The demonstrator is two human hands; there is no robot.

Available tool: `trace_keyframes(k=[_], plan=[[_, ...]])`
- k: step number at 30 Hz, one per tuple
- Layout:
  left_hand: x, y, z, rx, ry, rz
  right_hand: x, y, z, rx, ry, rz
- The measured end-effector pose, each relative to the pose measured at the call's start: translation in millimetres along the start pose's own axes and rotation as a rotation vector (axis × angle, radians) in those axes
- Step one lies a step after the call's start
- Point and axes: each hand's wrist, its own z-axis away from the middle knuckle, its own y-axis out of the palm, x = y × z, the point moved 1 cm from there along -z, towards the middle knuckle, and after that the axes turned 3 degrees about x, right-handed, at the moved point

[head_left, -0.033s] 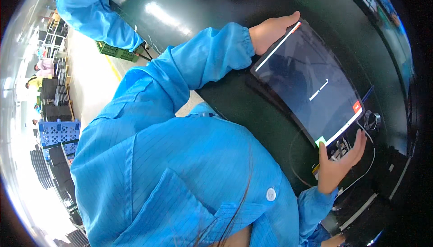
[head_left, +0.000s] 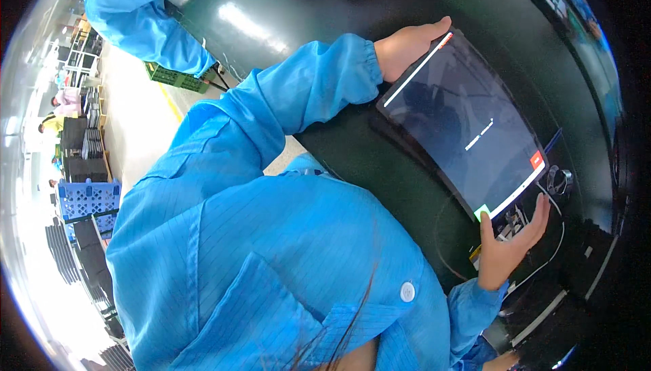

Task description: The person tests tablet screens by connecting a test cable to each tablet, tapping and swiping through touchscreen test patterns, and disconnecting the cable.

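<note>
Change since earlier frame: none to speak of; both hands and the panel sit as they did, same grip, same tilt
Panel: large dark glossy screen panel (head_left: 468,124), flat and rectangular, thin white border along two edges, small red tab at one corner and green tab at another; lies over the dark green workbench (head_left: 285,25), slanting across the upper right of view
Left hand (head_left: 407,46): flattened along the panel's far short edge, fingers straight and together, palm pressed to the rim; open, bracing rather than clenched, likely so no skin lands on the glass face
Right hand (head_left: 508,242): cupped under the opposite short edge near the green tab, fingers spread and curled up, thumb beside the corner; half open, supporting the edge
Hold: panel carried by its two ends only, face up, kept level between the palms
Under the right hand: thin white cables (head_left: 553,256) and a small metal fitting (head_left: 559,181) on the bench, just beside the panel's corner
Clothing: blue work coat (head_left: 271,249), elastic cuffs at the wrists
Surroundings: a second blue sleeve (head_left: 135,18) of another person upper left; blue crate (head_left: 88,201) and green crate (head_left: 176,78) on the pale floor beyond
</note>
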Motion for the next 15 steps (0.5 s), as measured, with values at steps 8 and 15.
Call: trace_keyframes(k=[8,15], plan=[[-0.2,0.5,-2.5,0.077,-0.012,0.071,-52.8,-9.6,-11.9,0.137,0.248,-0.423],[-0.6,5.5,3.9,-0.048,0.063,-0.005,-66.2,9.2,-20.6,0.133,0.072,-0.4]])
